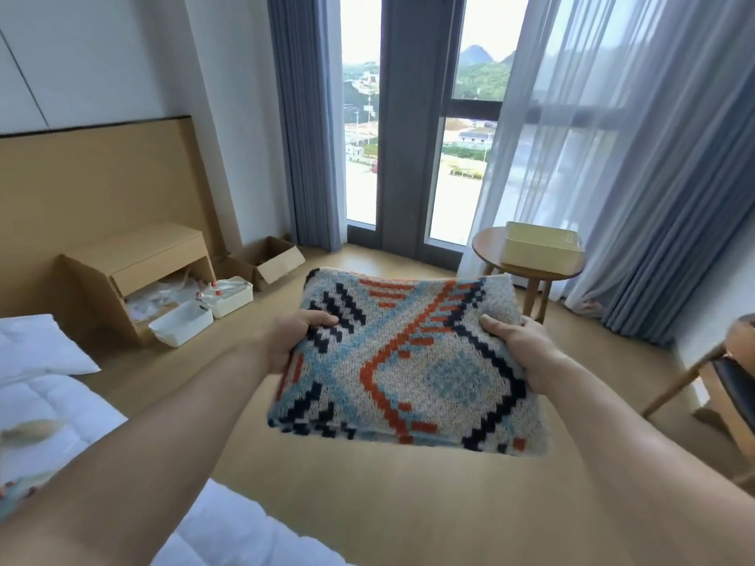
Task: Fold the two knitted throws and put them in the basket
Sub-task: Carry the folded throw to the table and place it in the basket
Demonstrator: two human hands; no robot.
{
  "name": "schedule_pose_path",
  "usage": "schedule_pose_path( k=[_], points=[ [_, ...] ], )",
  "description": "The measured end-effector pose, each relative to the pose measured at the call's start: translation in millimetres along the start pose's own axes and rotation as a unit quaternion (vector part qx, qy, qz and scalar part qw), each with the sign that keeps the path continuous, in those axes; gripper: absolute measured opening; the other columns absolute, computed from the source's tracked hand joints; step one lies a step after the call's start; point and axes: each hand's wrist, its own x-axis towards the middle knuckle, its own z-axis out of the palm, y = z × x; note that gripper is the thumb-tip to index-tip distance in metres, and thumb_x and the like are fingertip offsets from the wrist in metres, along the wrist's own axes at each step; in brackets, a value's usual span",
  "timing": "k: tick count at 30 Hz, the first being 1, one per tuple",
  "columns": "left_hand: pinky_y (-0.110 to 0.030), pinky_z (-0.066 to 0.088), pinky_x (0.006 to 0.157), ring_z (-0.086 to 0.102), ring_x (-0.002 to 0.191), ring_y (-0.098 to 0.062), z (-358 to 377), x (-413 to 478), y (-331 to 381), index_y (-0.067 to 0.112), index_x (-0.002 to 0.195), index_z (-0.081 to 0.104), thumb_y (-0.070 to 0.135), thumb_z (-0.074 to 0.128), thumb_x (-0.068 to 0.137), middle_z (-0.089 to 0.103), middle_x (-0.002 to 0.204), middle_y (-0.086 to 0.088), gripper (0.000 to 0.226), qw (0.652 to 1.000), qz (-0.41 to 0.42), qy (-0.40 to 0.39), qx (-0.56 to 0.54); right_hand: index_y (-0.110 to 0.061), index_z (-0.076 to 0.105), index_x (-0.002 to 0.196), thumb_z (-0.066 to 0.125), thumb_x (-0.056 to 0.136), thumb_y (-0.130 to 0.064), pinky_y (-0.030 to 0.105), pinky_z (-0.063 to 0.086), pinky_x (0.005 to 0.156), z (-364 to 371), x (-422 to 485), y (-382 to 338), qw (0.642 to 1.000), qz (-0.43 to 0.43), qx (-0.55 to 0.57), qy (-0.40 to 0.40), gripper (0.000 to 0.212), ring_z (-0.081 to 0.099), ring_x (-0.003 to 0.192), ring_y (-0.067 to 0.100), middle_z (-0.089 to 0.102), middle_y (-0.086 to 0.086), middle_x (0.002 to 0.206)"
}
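Hands, left (292, 343) and right (517, 347), grip the folded throw (402, 363) by its side edges. Keep it level (folds slip) while carrying it to the basket (541, 249), far right.

Identify the folded knitted throw (404, 365) by its oatmeal-grey ground. Its pattern is geometric: orange-red stepped diagonals and bars, navy stair-step blocks, and light-blue bands around a light-blue diamond. Ahead of you, the rectangular plastic basket (543, 249) is pale yellow, with a fine perforated grid near one corner. The round wooden table (488, 247) beneath it is mid-brown. The heavy pleated curtains (302, 116) are slate blue-grey; the sheer curtain (613, 136) is translucent white. The flat headboard panel (94, 177) is tan and the quilted bed duvet (61, 402) plain white. At your lower left, a second knitted throw (16, 490) shows light blue with red; blur hides its pattern.
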Motion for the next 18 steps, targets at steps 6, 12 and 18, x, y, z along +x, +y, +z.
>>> schedule_pose_path(
  k=[6,12,18],
  points=[
    [-0.044,0.058,0.075,0.068,0.072,-0.031,15.9,110.7,56.9,0.007,0.119,0.048,0.023,0.066,0.085,0.070,0.089,-0.016,0.041,0.998,-0.008,-0.053,0.011,-0.010,0.056,0.119,0.083,0.077,-0.028,0.048,0.060,0.077,-21.2,72.8,-36.7,0.998,-0.004,0.017,0.053,0.054,0.073,0.084,0.034,0.073,0.017,0.100],
    [-0.042,0.058,0.066,0.070,0.071,-0.031,54.5,209.8,101.9,0.006,0.119,0.049,0.024,0.069,0.083,0.071,0.090,-0.016,0.045,0.996,-0.016,-0.087,0.029,-0.009,0.054,0.122,0.082,0.079,-0.029,0.048,0.061,0.073,-54.8,141.6,-59.7,0.994,-0.005,0.020,0.108,0.054,0.073,0.083,0.034,0.072,0.017,0.101],
    [-0.042,0.058,0.067,0.070,0.072,-0.032,122.3,302.9,139.6,0.007,0.117,0.051,0.025,0.071,0.080,0.071,0.090,-0.016,0.046,0.994,-0.015,-0.093,0.046,-0.010,0.045,0.135,0.086,0.070,-0.039,0.058,0.054,0.090,-115.7,226.5,-76.0,0.992,-0.009,0.029,0.122,0.082,0.068,0.100,0.037,0.068,0.016,0.115]
  ],
)
